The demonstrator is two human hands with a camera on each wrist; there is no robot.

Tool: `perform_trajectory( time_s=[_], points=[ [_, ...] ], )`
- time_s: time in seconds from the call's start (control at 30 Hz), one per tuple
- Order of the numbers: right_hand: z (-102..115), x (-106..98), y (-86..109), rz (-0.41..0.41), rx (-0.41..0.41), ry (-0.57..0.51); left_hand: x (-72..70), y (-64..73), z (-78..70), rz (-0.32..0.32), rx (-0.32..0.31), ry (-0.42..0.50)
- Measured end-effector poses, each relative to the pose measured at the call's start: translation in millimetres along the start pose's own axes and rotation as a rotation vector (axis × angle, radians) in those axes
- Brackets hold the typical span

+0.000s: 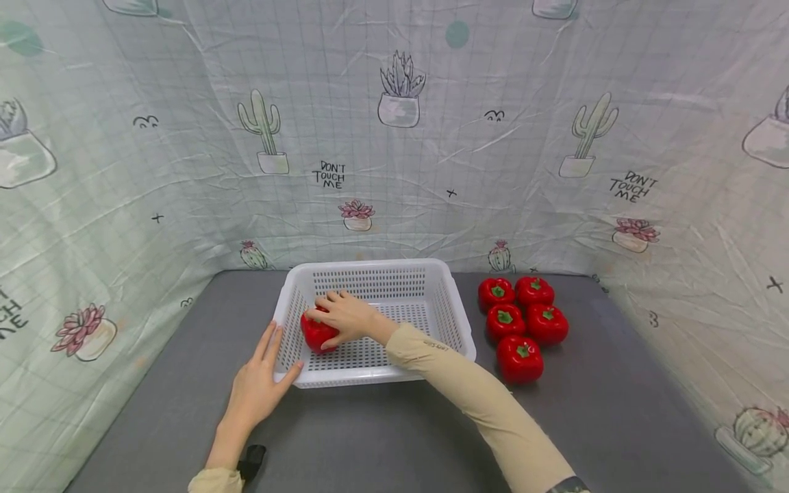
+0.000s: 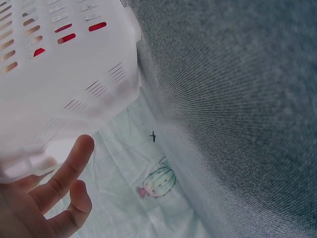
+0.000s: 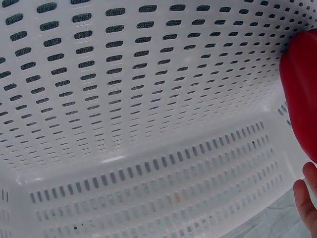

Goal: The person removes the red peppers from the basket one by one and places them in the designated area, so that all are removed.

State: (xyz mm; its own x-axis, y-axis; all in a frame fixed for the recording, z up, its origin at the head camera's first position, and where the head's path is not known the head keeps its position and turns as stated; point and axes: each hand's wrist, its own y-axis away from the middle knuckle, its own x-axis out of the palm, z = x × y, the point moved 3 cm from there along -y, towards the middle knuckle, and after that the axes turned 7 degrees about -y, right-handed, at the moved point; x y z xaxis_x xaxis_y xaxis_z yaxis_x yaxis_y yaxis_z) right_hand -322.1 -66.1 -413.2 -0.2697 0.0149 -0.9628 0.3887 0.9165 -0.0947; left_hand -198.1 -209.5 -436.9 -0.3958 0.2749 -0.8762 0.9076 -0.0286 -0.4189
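Observation:
In the head view a white perforated plastic basket (image 1: 370,375) stands on the grey table. My right hand (image 1: 353,318) reaches into its left part and grips a red bell pepper (image 1: 317,334) from above, fingers over the top and thumb at the near side. The right wrist view shows part of this red pepper (image 3: 303,89) at its right edge, with fingertips beside it. My left hand (image 1: 259,380) rests against the basket's near left corner, its fingers extended along the left side and the thumb near the front rim. In the left wrist view those fingers (image 2: 69,171) touch or nearly touch the basket rim.
Several red bell peppers with green stems, one of them the nearest pepper (image 1: 520,359), sit grouped on the table right of the basket. A cloth (image 1: 401,171) printed with cacti hangs behind and along both sides of the grey tabletop (image 1: 370,438).

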Motion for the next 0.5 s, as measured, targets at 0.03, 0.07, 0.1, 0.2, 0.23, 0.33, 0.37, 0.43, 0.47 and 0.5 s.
perform_trajectory(
  time_s=[0.03, 0.07, 0.1, 0.2, 0.23, 0.33, 0.37, 0.43, 0.47, 0.5],
  points=[
    [-0.1, 0.1, 0.4, 0.001, 0.0, 0.005, -0.3, 0.1, -0.3, 0.001, 0.001, 0.001],
    [-0.1, 0.2, 0.8, 0.002, 0.0, 0.008, -0.4, 0.3, -0.5, 0.003, 0.0, 0.001],
    [-0.1, 0.4, 1.3, 0.004, 0.001, 0.01, -0.6, 0.5, -0.7, 0.007, -0.002, 0.0],
    [-0.4, 0.3, 2.6, 0.009, 0.004, 0.007, -1.0, 0.3, -1.1, 0.017, -0.01, -0.002],
    [-0.7, 0.0, 3.1, 0.009, 0.005, 0.007, -1.1, 0.0, -1.2, 0.019, -0.012, -0.005],
    [-2.0, -1.6, 4.9, 0.005, 0.005, -0.004, -1.6, -0.5, -1.1, 0.021, -0.018, -0.009],
    [-2.6, -2.4, 5.8, 0.004, 0.006, -0.009, -1.9, -0.7, -1.1, 0.02, -0.018, -0.01],
    [-4.0, -3.9, 7.9, 0.003, 0.007, -0.016, -2.4, -0.9, -1.3, 0.017, -0.018, -0.011],
    [-4.5, -5.1, 9.2, 0.002, 0.008, -0.022, -2.6, -0.8, -1.2, 0.016, -0.017, -0.011],
    [-5.4, -5.9, 10.7, 0.004, 0.009, -0.024, -2.8, -0.8, -1.2, 0.016, -0.017, -0.011]
  ],
)
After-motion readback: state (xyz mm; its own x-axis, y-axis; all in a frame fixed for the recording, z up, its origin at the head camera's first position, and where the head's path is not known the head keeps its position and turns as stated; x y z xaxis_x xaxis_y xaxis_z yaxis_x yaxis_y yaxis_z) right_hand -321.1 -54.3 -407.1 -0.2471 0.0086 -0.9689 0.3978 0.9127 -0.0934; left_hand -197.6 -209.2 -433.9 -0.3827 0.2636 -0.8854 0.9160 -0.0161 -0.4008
